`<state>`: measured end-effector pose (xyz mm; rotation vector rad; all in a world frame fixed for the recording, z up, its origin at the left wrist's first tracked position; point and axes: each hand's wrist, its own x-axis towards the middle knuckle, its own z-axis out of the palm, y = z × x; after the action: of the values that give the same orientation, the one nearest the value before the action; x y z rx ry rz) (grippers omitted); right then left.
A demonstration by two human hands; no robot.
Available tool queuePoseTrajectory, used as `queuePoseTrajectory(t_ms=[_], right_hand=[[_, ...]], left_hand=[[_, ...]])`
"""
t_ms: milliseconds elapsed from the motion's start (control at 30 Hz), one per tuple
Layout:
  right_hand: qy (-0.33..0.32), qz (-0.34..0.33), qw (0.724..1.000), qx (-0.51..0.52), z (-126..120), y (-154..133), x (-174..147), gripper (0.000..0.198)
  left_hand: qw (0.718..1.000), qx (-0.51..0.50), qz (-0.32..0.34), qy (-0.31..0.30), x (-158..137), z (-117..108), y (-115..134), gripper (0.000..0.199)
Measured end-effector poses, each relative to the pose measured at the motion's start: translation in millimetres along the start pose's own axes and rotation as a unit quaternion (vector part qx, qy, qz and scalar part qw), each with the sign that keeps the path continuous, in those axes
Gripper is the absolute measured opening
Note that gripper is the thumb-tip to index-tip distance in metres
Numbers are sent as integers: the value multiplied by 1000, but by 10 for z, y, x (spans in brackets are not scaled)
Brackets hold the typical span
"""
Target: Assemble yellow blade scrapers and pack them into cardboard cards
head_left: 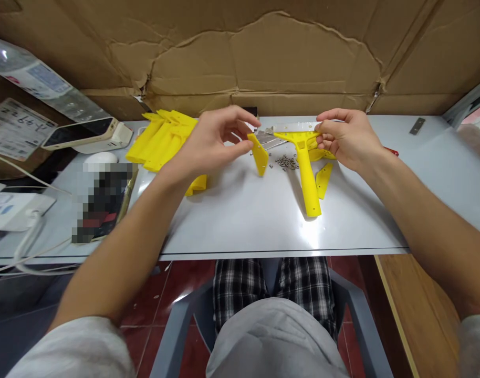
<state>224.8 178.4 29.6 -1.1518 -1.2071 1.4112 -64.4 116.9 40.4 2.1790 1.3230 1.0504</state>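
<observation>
My left hand (223,135) pinches a small flat yellow plastic plate (260,156) between thumb and fingers, its lower end hanging over the table. In my right hand (344,135) is a yellow scraper (308,181), gripped at the right end of its head, with the handle pointing toward me. A metal blade (291,127) lies along the top of that head, and my fingertips reach its right end. Just left of the scraper sits a pile of small screws (287,163). To the right of the handle lies another yellow plate (324,180). More metal blades (267,139) lie behind the screws.
Several yellow handles (161,139) are heaped at the left back of the white table (232,226). Left of them are a phone on a stand (82,132), a pixelated device (102,205) and cables. A small metal piece (417,126) lies far right; cardboard (263,63) walls the back.
</observation>
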Motion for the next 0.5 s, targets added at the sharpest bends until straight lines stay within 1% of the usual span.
queuePoseTrajectory(t_ms=[67,100,200,300,367,500], right_hand=[[3,3,1000,-4,13,-8,-13,28],[3,4,1000,-4,17,-10,-19,28],[-2,4,1000,-5,24,-15,-30,29],[-7,3,1000,-7,28,-18,-41,30],[-9,2,1000,-6,32,-19,-47,30],[-13,3,1000,-4,44,-19,-57,28]], left_hand=[[999,-30,-8,25,-2,-16,-8,28],[999,-40,-14,26,-5,-9,-15,29],[998,-57,-31,-6,-14,59,-52,34],[996,-44,-39,-66,-14,132,-93,38],[991,-17,-45,-122,-8,130,-114,41],[967,84,-57,-233,2,-37,-142,55]])
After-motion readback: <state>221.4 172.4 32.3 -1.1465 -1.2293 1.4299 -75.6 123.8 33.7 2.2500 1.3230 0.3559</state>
